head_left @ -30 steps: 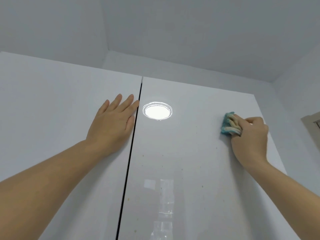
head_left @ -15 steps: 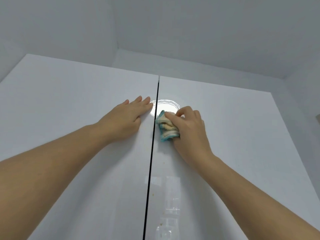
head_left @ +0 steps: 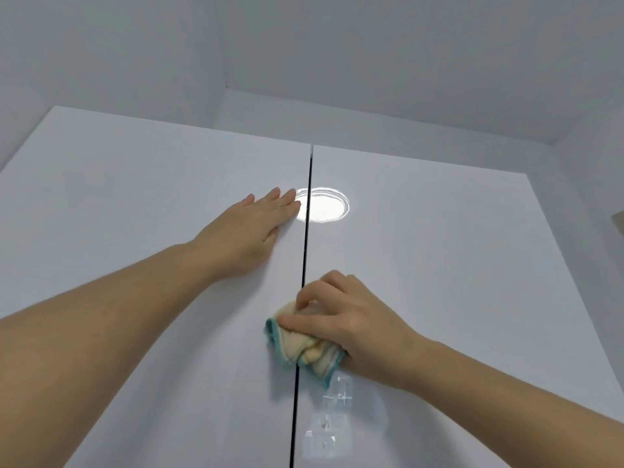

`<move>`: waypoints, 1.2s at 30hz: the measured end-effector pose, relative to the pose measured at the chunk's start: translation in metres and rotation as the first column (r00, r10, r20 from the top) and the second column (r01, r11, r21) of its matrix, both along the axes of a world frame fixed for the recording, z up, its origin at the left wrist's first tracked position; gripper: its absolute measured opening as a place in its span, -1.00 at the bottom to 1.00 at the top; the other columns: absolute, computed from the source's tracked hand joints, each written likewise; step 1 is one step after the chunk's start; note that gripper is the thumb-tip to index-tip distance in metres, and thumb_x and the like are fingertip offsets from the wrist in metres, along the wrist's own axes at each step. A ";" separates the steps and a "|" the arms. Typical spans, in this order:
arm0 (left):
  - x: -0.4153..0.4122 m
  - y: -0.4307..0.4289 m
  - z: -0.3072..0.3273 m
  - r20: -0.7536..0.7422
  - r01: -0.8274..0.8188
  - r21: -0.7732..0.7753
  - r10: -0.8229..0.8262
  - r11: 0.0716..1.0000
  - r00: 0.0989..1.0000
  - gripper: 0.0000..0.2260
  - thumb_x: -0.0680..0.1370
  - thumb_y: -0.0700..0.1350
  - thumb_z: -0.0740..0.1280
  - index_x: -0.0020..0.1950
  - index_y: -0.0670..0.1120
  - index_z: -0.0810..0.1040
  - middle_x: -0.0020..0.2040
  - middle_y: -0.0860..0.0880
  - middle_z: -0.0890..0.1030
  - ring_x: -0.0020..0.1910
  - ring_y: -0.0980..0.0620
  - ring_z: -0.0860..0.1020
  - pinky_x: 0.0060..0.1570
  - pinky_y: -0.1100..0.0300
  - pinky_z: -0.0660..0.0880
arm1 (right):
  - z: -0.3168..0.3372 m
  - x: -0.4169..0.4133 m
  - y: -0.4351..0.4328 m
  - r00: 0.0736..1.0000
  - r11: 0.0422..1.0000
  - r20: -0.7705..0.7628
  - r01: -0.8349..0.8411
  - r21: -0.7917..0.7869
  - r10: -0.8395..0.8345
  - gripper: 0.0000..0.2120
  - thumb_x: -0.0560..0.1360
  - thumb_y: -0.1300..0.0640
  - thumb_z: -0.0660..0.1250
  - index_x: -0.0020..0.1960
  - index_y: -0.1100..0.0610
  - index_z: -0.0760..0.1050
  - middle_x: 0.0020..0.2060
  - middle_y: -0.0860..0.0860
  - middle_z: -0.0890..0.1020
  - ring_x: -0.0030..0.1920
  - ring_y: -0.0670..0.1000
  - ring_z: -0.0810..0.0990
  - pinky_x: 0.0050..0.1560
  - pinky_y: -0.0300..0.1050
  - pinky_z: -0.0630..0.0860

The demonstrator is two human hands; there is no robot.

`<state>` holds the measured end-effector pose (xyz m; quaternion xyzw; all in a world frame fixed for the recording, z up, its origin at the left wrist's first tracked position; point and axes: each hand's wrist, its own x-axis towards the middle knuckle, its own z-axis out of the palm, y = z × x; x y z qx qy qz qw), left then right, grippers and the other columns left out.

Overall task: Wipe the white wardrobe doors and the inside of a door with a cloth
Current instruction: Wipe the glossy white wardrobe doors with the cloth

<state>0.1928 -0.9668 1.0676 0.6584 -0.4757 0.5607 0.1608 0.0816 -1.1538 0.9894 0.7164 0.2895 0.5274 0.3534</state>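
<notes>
Two glossy white wardrobe doors fill the view, the left door point(head_left: 135, 204) and the right door point(head_left: 456, 238), closed with a thin dark gap point(head_left: 305, 251) between them. My left hand point(head_left: 251, 231) lies flat with straight fingers on the left door, fingertips near the gap. My right hand point(head_left: 344, 315) grips a bunched yellow cloth with a teal edge point(head_left: 304, 349) and presses it against the doors, where it straddles the gap lower down.
A round ceiling light reflects brightly point(head_left: 324, 209) on the right door just beyond my left fingertips. Pale window reflections point(head_left: 327, 420) show below the cloth. Grey ceiling and walls point(head_left: 371, 62) rise above the wardrobe top.
My right hand has swept the cloth from the right door's far side leftward to the gap, then down along it. My left hand has stayed flat on the left door.
</notes>
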 end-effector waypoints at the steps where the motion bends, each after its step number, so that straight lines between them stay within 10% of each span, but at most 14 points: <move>1: 0.000 0.000 0.000 0.002 -0.006 0.001 0.006 1.000 1.000 -0.51 0.67 -0.25 -0.03 0.60 0.02 0.07 0.60 0.14 -0.03 0.57 0.15 -0.08 0.48 0.24 -0.18 | 0.006 0.000 -0.001 1.000 1.000 0.013 -0.010 0.006 0.009 -0.64 0.41 0.15 0.45 0.21 0.03 0.59 0.03 0.06 0.55 -0.03 0.12 0.48 -0.13 0.05 0.46; 8: 0.000 -0.002 0.001 0.002 0.000 -0.005 0.000 1.000 1.000 -0.52 0.67 -0.24 -0.01 0.60 0.03 0.08 0.60 0.13 -0.01 0.58 0.14 -0.07 0.49 0.21 -0.17 | 0.060 0.008 0.002 0.959 0.925 0.279 -0.153 0.348 0.053 -0.71 0.44 0.07 0.29 0.11 0.01 0.66 -0.07 0.05 0.55 -0.13 0.14 0.47 -0.16 0.11 0.49; 18: -0.001 -0.012 -0.017 0.092 -0.149 -0.124 0.161 0.981 0.983 -0.52 0.69 -0.07 -0.07 0.61 -0.04 -0.08 0.61 0.05 -0.12 0.58 0.09 -0.14 0.50 0.17 -0.20 | 0.005 -0.008 -0.018 0.994 0.997 0.098 -0.048 0.060 0.042 -0.70 0.44 0.14 0.39 0.17 0.02 0.62 -0.01 0.06 0.56 -0.04 0.14 0.50 -0.13 0.02 0.45; 36: 0.002 -0.041 -0.108 0.076 -0.070 -0.301 0.097 0.951 0.992 -0.50 0.63 -0.07 -0.09 0.55 -0.15 0.25 0.56 -0.02 0.20 0.55 0.05 0.15 0.51 0.20 -0.09 | 0.019 -0.064 -0.122 0.923 0.840 0.382 -0.168 0.516 -0.050 -0.53 0.34 0.33 0.48 0.20 0.02 0.61 0.04 0.08 0.53 0.02 0.12 0.43 -0.06 0.13 0.48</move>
